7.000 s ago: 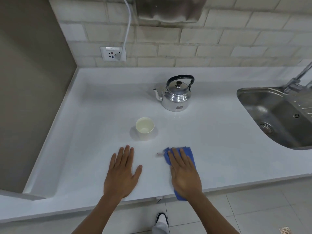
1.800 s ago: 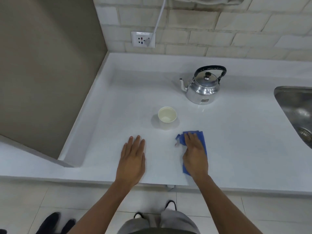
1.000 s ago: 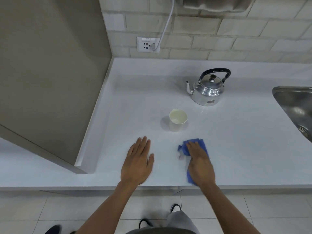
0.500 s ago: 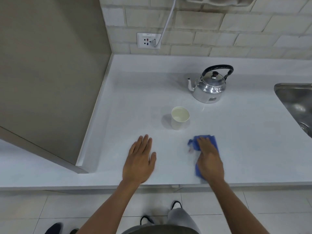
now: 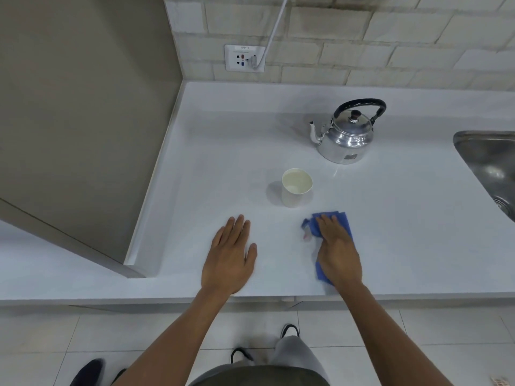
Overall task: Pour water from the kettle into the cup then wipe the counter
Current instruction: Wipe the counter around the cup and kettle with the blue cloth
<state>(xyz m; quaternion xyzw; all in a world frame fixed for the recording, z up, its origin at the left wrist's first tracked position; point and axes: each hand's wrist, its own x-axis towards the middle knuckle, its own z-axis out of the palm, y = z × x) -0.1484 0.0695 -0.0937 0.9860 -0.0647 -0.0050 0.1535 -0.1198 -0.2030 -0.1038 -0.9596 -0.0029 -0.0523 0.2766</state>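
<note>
- Two hands down on the white counter (image 5: 404,218), both near its front edge.
- Left hand (image 5: 230,257): palm flat on bare counter, fingers straight and close together, thumb out to the side. Holding nothing.
- Right hand (image 5: 338,254): pressed flat on top of a blue cloth (image 5: 341,218), fingers extended and slightly fanned. Not pinching, just bearing down on it.
- Cloth: bunched, pokes out past the fingertips and at the heel of the hand. Small pale tag at its left edge; can't read it.
- Paper cup (image 5: 296,188): upright, just behind the gap between the hands, closer to the right one. Apart from the cloth. Pale liquid visible inside.
- Kettle (image 5: 347,135): shiny metal, upright, behind and to the right of the cup, well apart from both hands. Spout points left, black handle up, lid on.
- Steel sink (image 5: 487,165): right edge of frame, partly cut off.
- Wall socket (image 5: 244,57): on the tiled back wall, one white cable plugged in, running up out of frame.
- Beige panel (image 5: 83,107) closes off the left end of the counter.
- Shoes and grey trousers visible on the tiled floor below.
</note>
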